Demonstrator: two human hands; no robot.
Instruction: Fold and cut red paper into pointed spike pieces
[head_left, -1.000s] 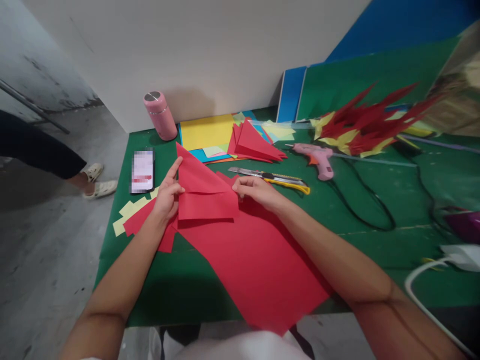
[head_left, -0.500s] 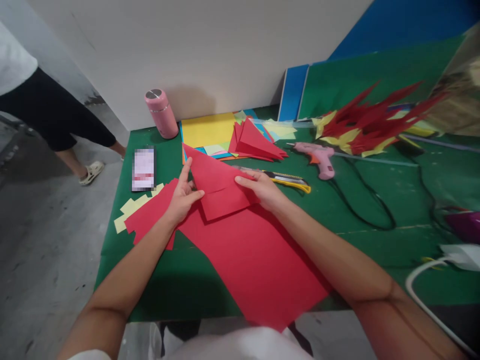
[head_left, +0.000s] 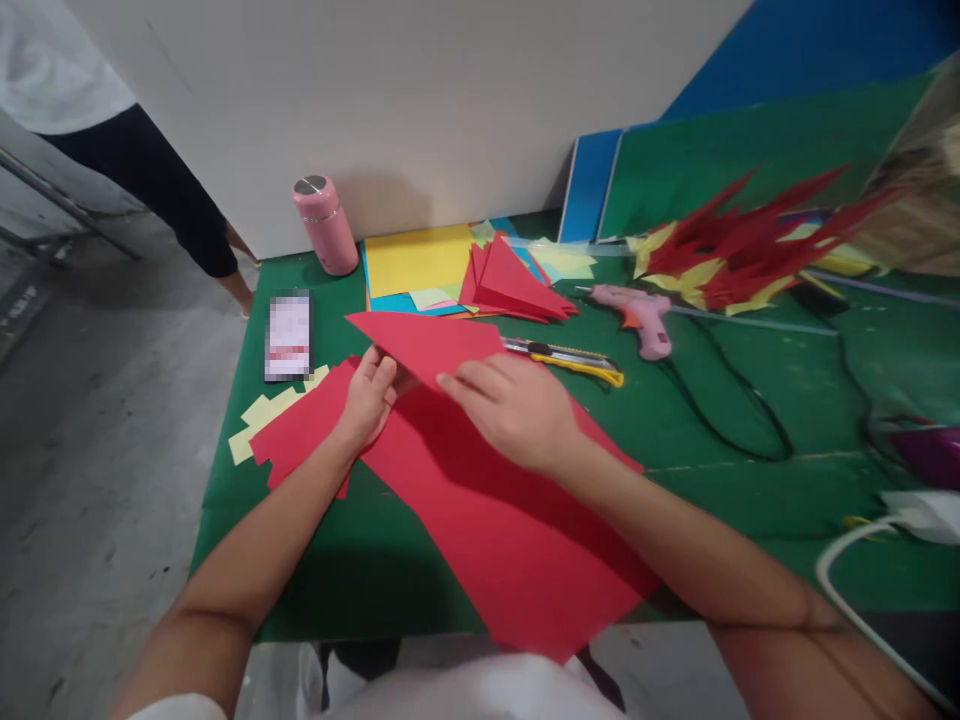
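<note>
Both hands hold a folded piece of red paper point(head_left: 431, 340) above the table, its point toward the left. My left hand point(head_left: 369, 395) has its fingers curled round the paper's lower left edge. My right hand point(head_left: 521, 405) is closed at the paper's near edge, thumb and forefinger pinching it; part of the paper is hidden behind the knuckles. Under them lies a large red sheet point(head_left: 532, 540). Beside my left forearm are red paper strips point(head_left: 304, 425) and pale yellow slips point(head_left: 259, 415). Past my right hand lies a yellow utility knife point(head_left: 577, 360).
Folded red paper pieces point(head_left: 514, 285) lie by a yellow sheet point(head_left: 420, 265). A pink glue gun point(head_left: 645, 318) with a looping cord is to the right, near red and yellow paper flames point(head_left: 750, 250). A phone point(head_left: 289, 335) and pink bottle point(head_left: 326, 228) stand left. A person's leg point(head_left: 172, 190) shows beyond.
The red paper has tilted and its flat face has turned away. My right hand has moved nearer and turned knuckles up; my left fingers have curled in. The person at left has shifted right.
</note>
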